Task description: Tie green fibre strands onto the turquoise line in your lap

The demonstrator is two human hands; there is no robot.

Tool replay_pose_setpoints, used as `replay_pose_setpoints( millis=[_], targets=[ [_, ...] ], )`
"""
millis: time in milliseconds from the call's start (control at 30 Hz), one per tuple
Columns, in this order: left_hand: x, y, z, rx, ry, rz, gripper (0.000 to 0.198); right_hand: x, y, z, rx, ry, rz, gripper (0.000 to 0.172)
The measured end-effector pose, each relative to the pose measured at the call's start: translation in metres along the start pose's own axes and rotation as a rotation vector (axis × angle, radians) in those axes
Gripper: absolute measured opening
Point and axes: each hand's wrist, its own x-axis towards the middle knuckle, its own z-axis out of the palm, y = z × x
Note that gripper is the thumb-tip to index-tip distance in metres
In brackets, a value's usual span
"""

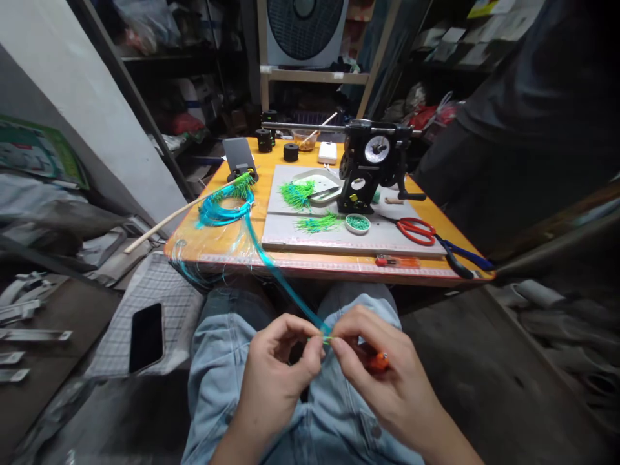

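Note:
Above my lap, my left hand [285, 365] and my right hand [380, 365] meet fingertip to fingertip, each in a pinch. A thin green strand [327, 340] shows between them, by the end of a blue bundle of fine strands [274, 268]. That bundle runs up to a blue coil [225, 206] on the table's left side. Tucked in my right palm is a small orange tool [379, 361], mostly hidden by the fingers. Bunches of green and blue strands lie on a grey board [300, 240], one bunch [298, 192] beside a white tray [332, 185].
A black hand-cranked machine [361, 171] stands on the board near a dish of green beads [357, 224]. Red-handled scissors [416, 230] and blue pliers [467, 255] lie to the right. A wooden stick [169, 223] juts past the table's left edge. A person [513, 110] stands at the right.

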Motion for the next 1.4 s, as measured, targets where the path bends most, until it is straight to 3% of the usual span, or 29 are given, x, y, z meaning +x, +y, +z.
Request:
replay_pose_setpoints(
  millis=[300,367,533,667,767,867,1000,1133,1267,1333,1400],
  targets=[
    [0.006,-0.005,-0.006,-0.229,0.036,-0.093,0.016,-0.008,0.006,0.015,0.196,-0.184,0.187,0.009],
    [0.006,-0.005,-0.005,-0.248,0.032,-0.094,0.017,-0.009,0.005,0.020,0.188,-0.177,0.205,0.006],
    [0.004,-0.006,-0.004,-0.283,0.030,-0.088,0.020,-0.008,0.005,0.025,0.126,-0.156,0.191,0.018],
    [0.004,-0.006,-0.006,-0.276,0.050,-0.078,0.020,-0.011,0.010,0.022,0.186,-0.180,0.249,0.012],
    [0.006,-0.007,-0.008,-0.246,0.095,-0.041,0.019,-0.014,0.012,0.016,0.099,-0.183,0.297,0.016],
    [0.007,-0.008,-0.010,-0.200,0.134,0.004,0.015,-0.015,0.007,0.012,-0.022,-0.169,0.189,0.023],
    [0.006,-0.009,-0.007,-0.122,0.155,0.043,0.012,-0.010,0.000,0.013,0.027,-0.198,0.090,0.034],
    [0.004,-0.008,-0.003,-0.116,0.093,0.013,0.013,-0.010,0.006,0.025,0.136,-0.107,0.162,0.034],
    [0.005,-0.007,-0.007,-0.153,0.000,-0.054,0.015,-0.013,0.012,0.026,0.452,-0.017,0.275,0.031],
    [0.005,-0.006,-0.009,-0.124,0.002,-0.049,0.014,-0.012,0.012,0.018,0.455,-0.055,0.184,0.029],
    [0.003,-0.005,-0.010,-0.048,0.039,-0.028,0.010,-0.010,0.012,0.009,0.295,-0.122,0.034,0.033]
  ],
)
